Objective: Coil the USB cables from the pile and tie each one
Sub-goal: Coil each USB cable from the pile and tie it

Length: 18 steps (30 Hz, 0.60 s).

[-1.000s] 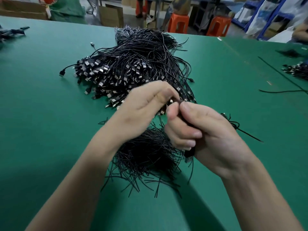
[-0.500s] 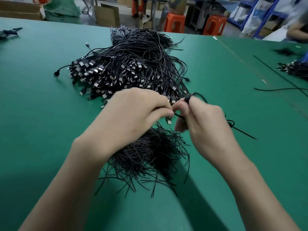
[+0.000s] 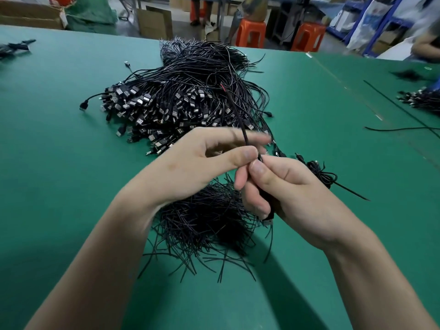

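Up close, the right hand (image 3: 292,194) is clamped on a USB cable (image 3: 240,120): its fingers curl round the gathered black length and its thumb presses the strand at the top of the fist. The metal plug (image 3: 268,221) sticks out below the curled fingers. From the thumb the free end of the cable rises up and away toward the far side, ending in a bare tip with a touch of red.

The left hand (image 3: 202,167) is just beside it, on the left, with its fingers apart. The index finger is stretched out straight and blurred, the cable crosses in front of it, and the thumb tip rests against the strand right where the right thumb holds it.

Under both hands, on the near side, lies a heap of short black ties (image 3: 207,225), their loose ends fanning out over the green table (image 3: 59,175). Beyond the hands, further off, sits the big pile of USB cables (image 3: 178,103), plugs bunched toward the near left and the thin ends trailing to the far right. Just right of the right hand a coiled cable (image 3: 319,170) lies on the table with a tail pointing near-right.

Well off to the right a loose cable (image 3: 400,128) runs across the surface, and a smaller pile (image 3: 421,101) sits at the right edge. At the far left edge lies a small dark bundle (image 3: 14,46). Past the table's far edge stand two orange stools (image 3: 250,32) and a cardboard box (image 3: 154,22).
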{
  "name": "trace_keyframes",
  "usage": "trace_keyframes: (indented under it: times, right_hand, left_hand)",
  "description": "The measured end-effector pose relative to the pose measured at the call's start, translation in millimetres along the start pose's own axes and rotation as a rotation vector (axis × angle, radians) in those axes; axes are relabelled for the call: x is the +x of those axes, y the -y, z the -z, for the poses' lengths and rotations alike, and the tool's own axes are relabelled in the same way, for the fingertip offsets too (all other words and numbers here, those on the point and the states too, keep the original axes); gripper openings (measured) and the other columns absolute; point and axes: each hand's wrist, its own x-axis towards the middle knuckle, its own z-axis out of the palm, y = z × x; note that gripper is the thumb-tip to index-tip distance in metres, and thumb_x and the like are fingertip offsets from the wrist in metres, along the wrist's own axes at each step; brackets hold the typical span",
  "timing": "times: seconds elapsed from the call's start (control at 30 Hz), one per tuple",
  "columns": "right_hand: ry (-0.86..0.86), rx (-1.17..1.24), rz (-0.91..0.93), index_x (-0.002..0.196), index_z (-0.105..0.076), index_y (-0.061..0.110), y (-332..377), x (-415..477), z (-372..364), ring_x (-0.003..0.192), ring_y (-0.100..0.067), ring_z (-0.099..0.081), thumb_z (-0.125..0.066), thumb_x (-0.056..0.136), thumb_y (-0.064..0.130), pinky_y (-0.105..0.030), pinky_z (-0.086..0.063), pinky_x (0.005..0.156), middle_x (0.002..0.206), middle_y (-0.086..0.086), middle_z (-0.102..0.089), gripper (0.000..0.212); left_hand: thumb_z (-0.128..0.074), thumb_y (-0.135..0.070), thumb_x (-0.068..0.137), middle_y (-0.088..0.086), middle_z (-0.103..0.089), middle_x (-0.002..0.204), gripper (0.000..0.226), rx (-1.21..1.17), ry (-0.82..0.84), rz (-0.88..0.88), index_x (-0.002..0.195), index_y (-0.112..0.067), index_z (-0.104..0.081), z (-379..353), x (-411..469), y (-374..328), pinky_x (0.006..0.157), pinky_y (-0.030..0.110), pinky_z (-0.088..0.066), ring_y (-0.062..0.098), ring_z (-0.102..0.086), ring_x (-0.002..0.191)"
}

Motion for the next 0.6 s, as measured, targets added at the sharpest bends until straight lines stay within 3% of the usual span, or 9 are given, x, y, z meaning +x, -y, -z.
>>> trace_keyframes:
  times: [0.07, 0.17, 0.2, 0.3, 0.43, 0.53, 0.6]
  right_hand:
    - [0.006, 0.004, -0.005, 0.093, -0.067, 0.014, 1, 1, 0, 0.057, -0.018, -0.049, -0.041, 0.106, 0.029, -0.018, -0.044, 0.065, 0.059, -0.001, -0.058, 0.033]
    - [-0.005, 0.090, -0.049, 0.095, -0.063, 0.006, 3, 2, -4, 0.060, -0.016, -0.060, -0.039, 0.107, 0.025, -0.023, -0.050, 0.063, 0.069, -0.006, -0.071, 0.032]
    - [-0.025, 0.135, -0.067, 0.095, -0.063, 0.005, 3, 2, -7, 0.062, -0.017, -0.063, -0.040, 0.106, 0.025, -0.024, -0.051, 0.063, 0.074, -0.009, -0.073, 0.032]
    - [-0.111, 0.244, -0.090, 0.098, -0.056, 0.001, 2, 4, -13, 0.069, -0.019, -0.071, -0.041, 0.104, 0.025, -0.024, -0.054, 0.062, 0.085, -0.016, -0.077, 0.029]
    - [-0.255, 0.315, -0.056, 0.097, -0.049, 0.006, -2, 4, -19, 0.069, -0.018, -0.072, -0.050, 0.101, 0.025, -0.022, -0.054, 0.060, 0.084, -0.016, -0.077, 0.020]
    - [-0.434, 0.175, 0.008, 0.090, -0.060, 0.008, -9, 3, -21, 0.066, -0.014, -0.067, -0.062, 0.092, 0.030, -0.019, -0.051, 0.062, 0.079, -0.009, -0.076, 0.022]
    - [-0.554, -0.068, 0.004, 0.086, -0.064, 0.012, -15, 1, -19, 0.071, -0.017, -0.063, -0.065, 0.095, 0.034, -0.020, -0.049, 0.067, 0.080, -0.008, -0.072, 0.024]
  left_hand:
    - [-0.063, -0.028, 0.098, -0.011, -0.078, 0.105, 0.034, -0.047, -0.012, -0.014, 0.114, 0.000, -0.075, 1, 0, 2, 0.092, 0.018, -0.052, 0.005, -0.072, 0.105]
    - [-0.073, -0.033, 0.090, 0.013, -0.076, 0.089, 0.020, -0.061, -0.128, -0.015, 0.086, -0.014, -0.078, -1, 3, 4, 0.079, 0.046, -0.058, 0.033, -0.071, 0.084]
    - [-0.075, -0.033, 0.088, 0.017, -0.074, 0.084, 0.018, -0.057, -0.162, -0.018, 0.080, -0.016, -0.076, -3, 4, 5, 0.074, 0.047, -0.056, 0.035, -0.067, 0.076]
    - [-0.077, -0.033, 0.088, 0.003, -0.067, 0.069, 0.019, -0.035, -0.216, -0.023, 0.075, -0.019, -0.074, -6, 5, 7, 0.059, 0.028, -0.049, 0.013, -0.056, 0.062]
    - [-0.077, -0.024, 0.093, -0.008, -0.064, 0.064, 0.017, -0.042, -0.244, -0.007, 0.076, -0.020, -0.073, -9, 7, 9, 0.049, 0.016, -0.043, 0.005, -0.054, 0.051]
    - [-0.077, -0.023, 0.092, -0.009, -0.069, 0.070, 0.013, -0.046, -0.271, -0.031, 0.080, -0.019, -0.074, -11, 8, 11, 0.053, 0.022, -0.049, 0.007, -0.059, 0.056]
    - [-0.078, -0.026, 0.091, -0.004, -0.072, 0.074, 0.012, -0.041, -0.280, -0.011, 0.080, -0.021, -0.075, -11, 9, 13, 0.055, 0.030, -0.054, 0.015, -0.062, 0.055]
